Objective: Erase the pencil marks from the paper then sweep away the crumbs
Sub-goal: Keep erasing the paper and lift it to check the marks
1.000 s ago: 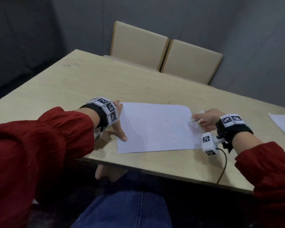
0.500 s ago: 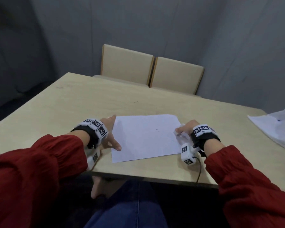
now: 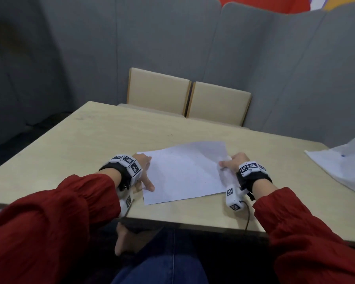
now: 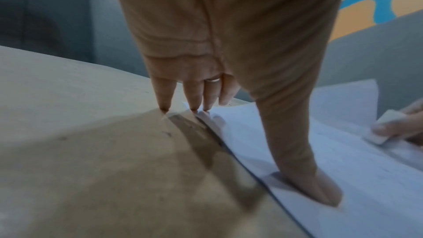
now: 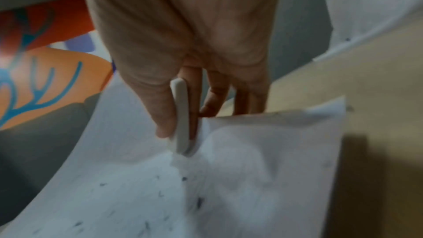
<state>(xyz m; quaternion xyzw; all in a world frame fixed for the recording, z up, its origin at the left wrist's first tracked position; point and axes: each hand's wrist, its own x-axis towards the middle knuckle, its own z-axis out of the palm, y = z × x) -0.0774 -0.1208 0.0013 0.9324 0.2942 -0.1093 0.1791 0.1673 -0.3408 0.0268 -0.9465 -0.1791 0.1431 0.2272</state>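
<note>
Dim, soft light; blurred wrist views, wide-angle edge distortion.

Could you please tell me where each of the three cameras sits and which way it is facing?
Head: on the person's head, facing forward and down at the table, paper, both hands and red sleeves.
Left wrist: on the left wrist, looking along the left hand, whose thumb presses the paper's edge.
Right wrist: on the right wrist, looking along the right hand at the eraser it pinches.
Shared: both wrist views show the eraser and paper.

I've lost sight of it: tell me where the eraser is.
The eraser is pinched in the right hand at the paper's right edge, seen in the right wrist view.
</note>
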